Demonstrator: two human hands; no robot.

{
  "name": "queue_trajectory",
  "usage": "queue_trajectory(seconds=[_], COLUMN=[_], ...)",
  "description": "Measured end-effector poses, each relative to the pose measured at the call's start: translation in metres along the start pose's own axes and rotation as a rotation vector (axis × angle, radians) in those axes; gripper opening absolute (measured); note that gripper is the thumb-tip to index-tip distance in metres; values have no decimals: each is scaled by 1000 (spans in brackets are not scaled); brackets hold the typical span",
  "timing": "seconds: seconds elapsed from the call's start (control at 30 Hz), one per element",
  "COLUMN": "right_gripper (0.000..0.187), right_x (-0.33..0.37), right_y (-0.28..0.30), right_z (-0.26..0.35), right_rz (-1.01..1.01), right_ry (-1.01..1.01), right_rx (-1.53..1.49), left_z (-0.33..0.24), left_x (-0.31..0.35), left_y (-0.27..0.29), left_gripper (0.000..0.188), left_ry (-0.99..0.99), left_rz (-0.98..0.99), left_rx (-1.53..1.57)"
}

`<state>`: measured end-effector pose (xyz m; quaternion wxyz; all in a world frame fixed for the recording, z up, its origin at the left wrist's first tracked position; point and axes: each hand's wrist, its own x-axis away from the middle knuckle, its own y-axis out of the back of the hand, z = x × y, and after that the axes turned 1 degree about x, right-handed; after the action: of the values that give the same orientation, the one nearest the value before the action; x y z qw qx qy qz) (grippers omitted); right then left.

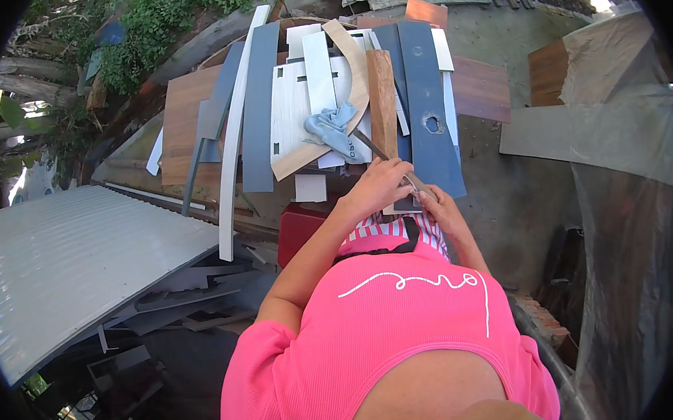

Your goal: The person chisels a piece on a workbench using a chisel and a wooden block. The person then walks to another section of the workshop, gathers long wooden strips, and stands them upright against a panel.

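My left hand [378,184] is closed round a long, narrow grey-brown strip [368,144], which slants from the pile of boards down toward my lap. Whether the strip is a tool or a piece of wood, I cannot tell. My right hand [443,209] is closed at its near end, with fingertips close to those of my left. Beneath the hands, a small dark board with a pale edge [401,209] lies over my lap, partly hidden. Just beyond, a crumpled blue cloth [332,130] rests on a pale curved wooden piece [355,60].
White, blue-grey and brown boards cover the work surface ahead, among them a blue board with a hole [428,110] and a brown wooden block [381,101]. A long white strip [239,139] juts toward me at left. Corrugated sheet [90,258] lies left; plastic sheeting [629,267] hangs right.
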<state>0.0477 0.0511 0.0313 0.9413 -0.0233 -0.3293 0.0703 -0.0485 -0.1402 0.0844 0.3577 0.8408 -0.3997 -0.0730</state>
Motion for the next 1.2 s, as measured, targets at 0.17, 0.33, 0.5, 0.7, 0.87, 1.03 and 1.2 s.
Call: queue_trajectory(seconds=[0.17, 0.33, 0.5, 0.7, 0.87, 1.03, 1.2], right_gripper=[41, 42, 52, 57, 57, 49, 44], right_x=[-8, -59, -99, -103, -88, -76, -64], right_y=[16, 30, 21, 25, 46, 72, 96], right_z=[-8, -8, -15, -26, -36, -37, -48], right_rz=[-333, -376, -385, -102, -94, -49, -85], right_ry=[114, 132, 170, 190, 156, 66, -27], right_rx=[-107, -21, 422, 596, 495, 449, 340], left_z=[7, 6, 4, -1, -6, -14, -15], left_x=[12, 30, 38, 40, 35, 19, 3], left_y=[-5, -23, -47, -71, -85, -82, -80], left_gripper=[39, 46, 44, 41, 41, 41, 42], left_ry=[56, 260, 324, 446, 420, 409, 380], left_rz=[-45, 89, 40, -16, -72, 10, 28], left_rx=[36, -55, 22, 75, 63, 68, 65])
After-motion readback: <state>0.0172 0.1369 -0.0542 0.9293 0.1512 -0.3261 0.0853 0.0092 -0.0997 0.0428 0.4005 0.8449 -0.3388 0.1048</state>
